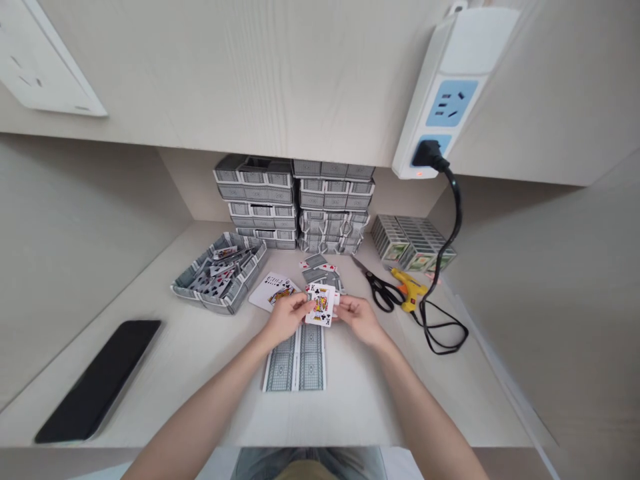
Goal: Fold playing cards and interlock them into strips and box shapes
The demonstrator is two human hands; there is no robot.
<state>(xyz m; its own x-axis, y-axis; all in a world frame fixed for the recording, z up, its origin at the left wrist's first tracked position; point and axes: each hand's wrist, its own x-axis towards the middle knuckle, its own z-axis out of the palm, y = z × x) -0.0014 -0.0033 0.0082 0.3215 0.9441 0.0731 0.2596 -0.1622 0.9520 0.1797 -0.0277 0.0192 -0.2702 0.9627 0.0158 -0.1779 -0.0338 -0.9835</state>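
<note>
A king playing card [323,308], face up, is held between my two hands above the desk. My left hand [286,317] pinches its left edge, thumb on the face. The fingers of my right hand [360,320] close on its right side, where a bit of another white card edge shows behind. Below lies a panel of grey patterned cards [296,363], face down and joined edge to edge. A fanned stack of face-up cards [273,291] rests beside my left hand. Loose cards [320,267], mostly backs up, are scattered just behind my hands.
A card-made tray [227,303] holding loose cards stands at left, near a black phone-like slab [100,380]. Stacked card boxes [263,193] line the back. Scissors [383,290], a yellow glue gun [409,288] with its cord, and packed decks [413,243] are at right. A power strip [450,100] hangs above.
</note>
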